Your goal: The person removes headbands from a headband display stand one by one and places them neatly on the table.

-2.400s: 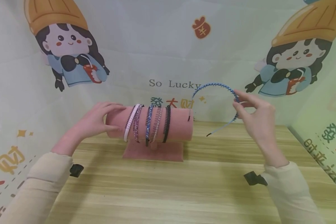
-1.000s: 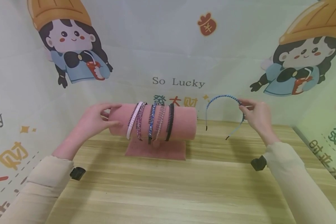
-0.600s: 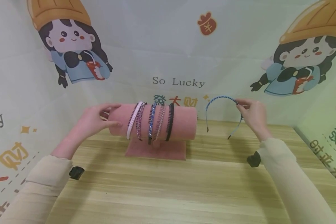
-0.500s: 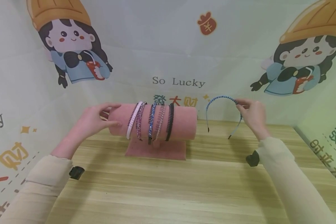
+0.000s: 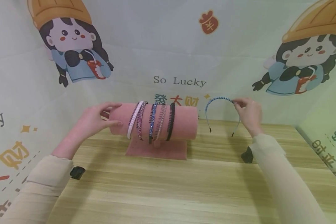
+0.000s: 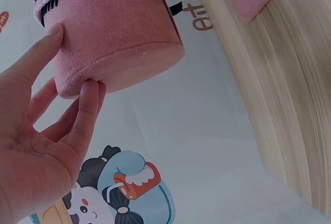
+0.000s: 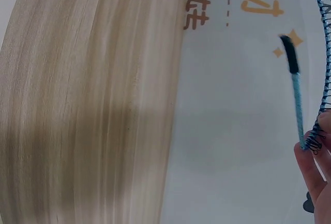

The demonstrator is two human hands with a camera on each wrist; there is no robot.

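My left hand [image 5: 96, 119] holds the left end of a pink plush roll [image 5: 184, 123] on a display stand, thumb in front and other fingers behind. In the left wrist view, its fingertips meet the roll's flat end [image 6: 132, 69]. My right hand [image 5: 249, 113] pinches a thin blue toothed headband [image 5: 219, 98] by its right side, to the right of the roll and apart from it. Its two dark tips [image 5: 210, 130] point down. Around the roll sit a white headband [image 5: 133, 121], a purple glittery one, a blue glittery headband [image 5: 151, 123], a pale toothed one and a black headband [image 5: 171, 121].
The stand's flat pink base [image 5: 156, 151] rests on a wood-grain table [image 5: 168, 186]. A pale cloth [image 5: 145, 40] printed with cartoon figures and lettering stands behind and along both sides. A black strap piece [image 5: 77, 172] shows by each sleeve.
My right hand has brought the blue headband lower, and lately a little left towards the roll, turning it so its tips hang more evenly. My left hand keeps its hold on the roll.
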